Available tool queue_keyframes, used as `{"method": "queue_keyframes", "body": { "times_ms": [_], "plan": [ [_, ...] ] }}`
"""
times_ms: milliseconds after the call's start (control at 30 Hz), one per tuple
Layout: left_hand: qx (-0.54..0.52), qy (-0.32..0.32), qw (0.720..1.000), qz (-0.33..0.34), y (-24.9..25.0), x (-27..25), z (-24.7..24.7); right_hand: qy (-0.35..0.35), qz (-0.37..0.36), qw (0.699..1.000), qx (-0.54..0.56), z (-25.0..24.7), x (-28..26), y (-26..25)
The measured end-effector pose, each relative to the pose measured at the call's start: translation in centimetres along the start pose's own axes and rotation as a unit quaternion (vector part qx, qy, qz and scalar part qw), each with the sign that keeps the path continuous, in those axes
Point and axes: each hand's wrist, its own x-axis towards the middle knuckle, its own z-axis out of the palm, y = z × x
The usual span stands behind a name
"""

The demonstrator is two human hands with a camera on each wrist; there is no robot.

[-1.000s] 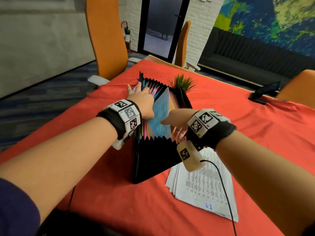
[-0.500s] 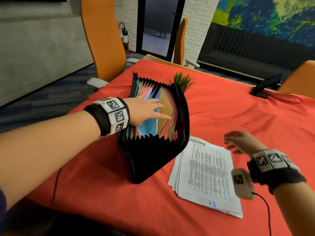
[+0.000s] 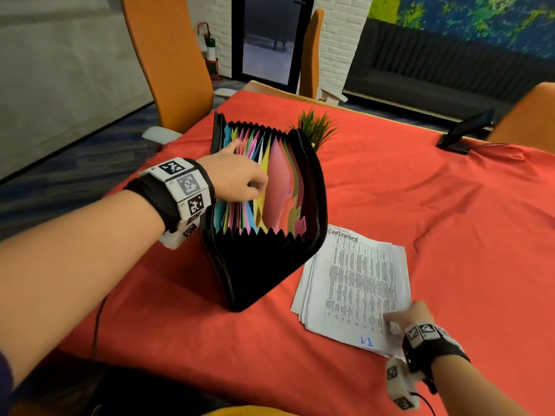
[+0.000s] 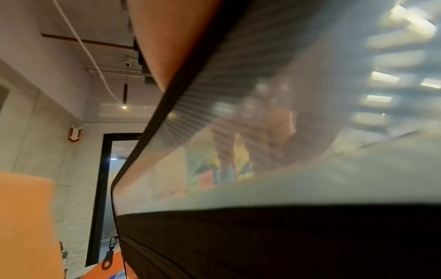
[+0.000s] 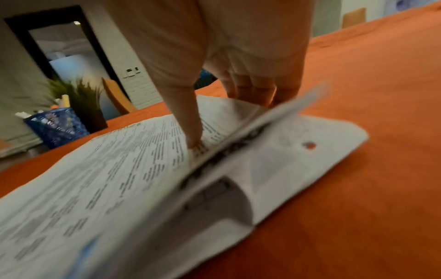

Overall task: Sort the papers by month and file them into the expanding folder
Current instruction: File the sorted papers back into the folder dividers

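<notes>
Nearest the viewer, the right hand (image 3: 404, 318) sits on the near right corner of the stack of white printed papers (image 3: 357, 283), which lies flat on the red tablecloth (image 3: 435, 211). The right-wrist view shows the thumb (image 5: 188, 120) pressing down on the top sheet while the other fingers (image 5: 257, 90) curl under a lifted edge — the hand pinches that sheet, its corner raised off the pile. The top page carries dense columns of print, a handwritten heading at its far edge and a blue mark at its near edge.

Just left of the stack, nearly touching it, stands the black expanding accordion folder (image 3: 258, 265), upright and spread open, with coloured dividers (image 3: 270, 181) in pink, yellow, blue and green fanned inside. The left hand (image 3: 234, 175) reaches in from the left side — fingers bent down among the dividers towards the left of the folder, parting them. Whether they pinch one divider cannot be told; the left-wrist view shows only blurred fingers through a translucent wall.

Behind the folder rises a small green spiky plant (image 3: 315, 127). Farther right on the cloth sits a dark tilted phone stand (image 3: 465, 130). Orange chairs (image 3: 168, 61) ring the table's far side.
</notes>
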Motion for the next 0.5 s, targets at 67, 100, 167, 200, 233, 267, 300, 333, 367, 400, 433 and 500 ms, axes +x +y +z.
{"method": "queue_keyframes", "body": {
  "times_ms": [67, 100, 167, 200, 233, 267, 300, 333, 367, 400, 433, 500],
  "plan": [
    [-0.036, 0.041, 0.998, -0.036, 0.1, 0.2, 0.1, 0.048, -0.008, 0.999, 0.016, -0.4, -0.1, 0.1],
    [-0.042, 0.058, 0.996, -0.056, 0.2, 0.3, 0.2, 0.068, -0.020, 0.997, 0.009, -0.7, 0.0, 0.2],
    [-0.030, 0.078, 0.992, -0.090, 0.2, 0.6, 0.3, 0.100, -0.054, 0.993, -0.007, -1.4, 0.4, 0.6],
    [-0.019, 0.081, 0.991, -0.104, 0.2, 0.6, 0.3, 0.113, -0.069, 0.991, -0.012, -1.7, 0.5, 0.8],
    [-0.004, 0.078, 0.990, -0.119, 0.3, 0.6, 0.3, 0.121, -0.080, 0.989, -0.018, -2.1, 0.5, 1.0],
    [0.010, 0.075, 0.988, -0.137, 0.3, 0.5, 0.3, 0.127, -0.085, 0.988, -0.028, -2.4, 0.5, 1.1],
    [0.018, 0.074, 0.985, -0.157, 0.3, 0.5, 0.2, 0.131, -0.089, 0.987, -0.038, -2.7, 0.4, 1.2],
    [0.018, 0.074, 0.981, -0.178, 0.4, 0.5, 0.2, 0.134, -0.092, 0.985, -0.048, -2.9, 0.5, 1.4],
    [0.014, 0.072, 0.977, -0.198, 0.5, 0.5, 0.2, 0.136, -0.095, 0.984, -0.058, -3.0, 0.4, 1.5],
    [0.008, 0.069, 0.974, -0.214, 0.6, 0.6, 0.2, 0.138, -0.097, 0.983, -0.066, -3.2, 0.5, 1.6],
    [0.002, 0.063, 0.972, -0.226, 0.8, 0.6, 0.2, 0.144, -0.101, 0.982, -0.072, -3.3, 0.5, 1.7],
    [-0.007, 0.057, 0.969, -0.241, 0.9, 0.8, 0.2, 0.173, -0.119, 0.975, -0.075, -3.4, 0.5, 2.0]
  ]
}}
